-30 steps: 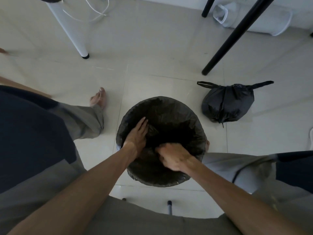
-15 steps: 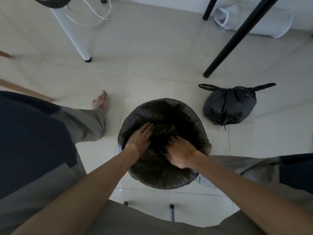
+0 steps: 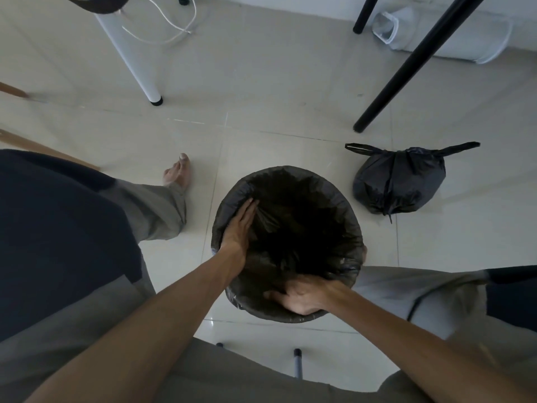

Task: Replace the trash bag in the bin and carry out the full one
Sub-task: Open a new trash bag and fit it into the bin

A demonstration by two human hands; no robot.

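So the bin [image 3: 229,248] sits on the tile floor right between our knees, with the fresh black liner [image 3: 305,199] already folded over its rim all the way round. What just changed is where our hands are. A moment ago both were bunched together down in the middle of the bag, pushing the plastic in. Now they've split apart and come up to the walls. Our left hand [image 3: 236,231] lies flat against the inner left side, fingers straight and pressed together, smoothing the liner against the wall. Our right hand [image 3: 303,295] has slid back to the near edge and is curled over it, fingers bent round the plastic at the rim. Exactly how tight that hold is, we can't quite tell, it's dark in there.

To us that reads like the stuffing part is done and we're just seating the liner, so the swap is nearly finished.

The full bag [image 3: 398,184] is tied off with its handles sticking out sideways, sitting on the floor just right of the bin and not touching it. It hasn't budged across the frames, so carrying it out is still on the to-do list. Beyond it is a black table leg [image 3: 406,68], and a white leg [image 3: 130,53] stands off to the far left.
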